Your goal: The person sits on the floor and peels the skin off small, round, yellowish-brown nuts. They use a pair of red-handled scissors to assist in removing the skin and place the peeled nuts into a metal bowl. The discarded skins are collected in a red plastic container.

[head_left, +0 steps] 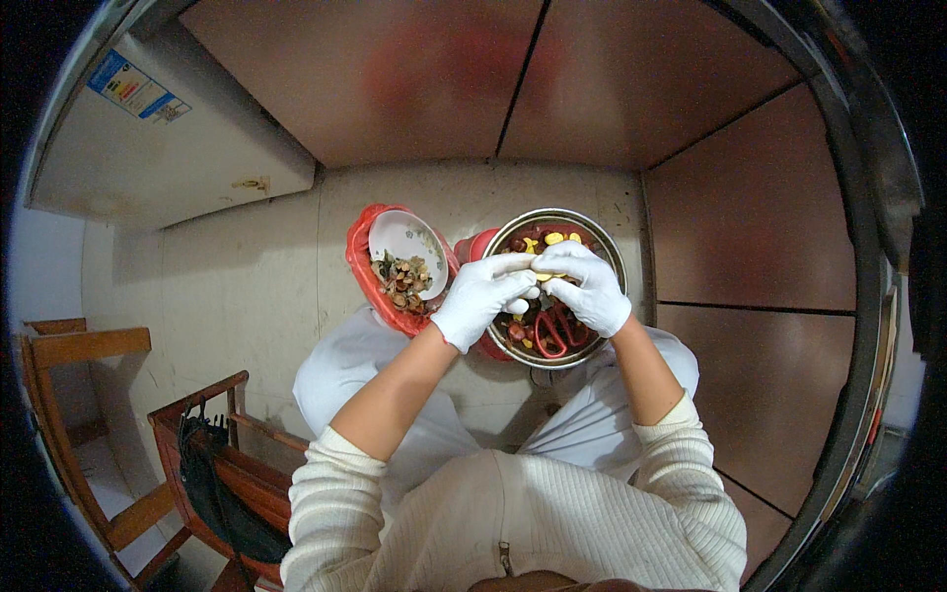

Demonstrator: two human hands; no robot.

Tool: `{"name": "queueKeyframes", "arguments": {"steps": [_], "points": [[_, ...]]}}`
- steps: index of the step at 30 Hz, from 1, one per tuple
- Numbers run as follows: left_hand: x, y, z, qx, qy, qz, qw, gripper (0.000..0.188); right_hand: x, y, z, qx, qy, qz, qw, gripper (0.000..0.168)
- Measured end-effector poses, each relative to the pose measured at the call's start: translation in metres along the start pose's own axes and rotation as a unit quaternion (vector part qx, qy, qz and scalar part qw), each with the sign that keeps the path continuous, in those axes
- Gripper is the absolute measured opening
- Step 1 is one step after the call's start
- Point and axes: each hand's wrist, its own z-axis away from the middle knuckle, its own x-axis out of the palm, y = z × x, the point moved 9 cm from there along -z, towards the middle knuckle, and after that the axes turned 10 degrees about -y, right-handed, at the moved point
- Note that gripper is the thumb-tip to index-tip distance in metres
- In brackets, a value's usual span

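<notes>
Both my hands wear white gloves and meet above a round metal bowl (620,251). Between the fingertips of my right hand (588,285) shows a yellow peeled chestnut (546,277), partly covered by the glove. My left hand (484,296) comes in from the other side, its fingers bent and close against the right fingertips; whether it also grips the nut is hidden. Inside the bowl lie brown chestnuts (516,331) and yellow peeled ones (554,238). Red-handled scissors (549,337) rest there too, handles towards me, their blades mostly hidden beneath my hands.
Left of the bowl, a container lined with a red plastic bag (360,248) holds a tilted white bowl (399,229) and shell scraps (405,285). A red object (477,244) stands under the metal bowl. Brown panels (747,222) bound the right; a wooden chair (244,473) stands lower left.
</notes>
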Motion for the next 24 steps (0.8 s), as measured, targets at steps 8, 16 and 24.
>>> {"name": "queueKeyframes", "arguments": {"steps": [8, 16, 24], "points": [[-0.003, -0.002, -0.001, 0.025, 0.026, 0.022, 0.999, 0.034, 0.001, -0.002, -0.002, 0.005, 0.014, 0.016, 1.0, 0.033], [-0.005, 0.002, 0.003, 0.018, 0.06, -0.028, 0.998, 0.028, 0.009, 0.01, -0.002, 0.072, -0.048, -0.021, 0.996, 0.037], [-0.006, 0.001, 0.007, 0.001, 0.074, -0.076, 0.994, 0.024, 0.028, 0.029, 0.006, 0.187, -0.068, -0.234, 0.952, 0.038]]}}
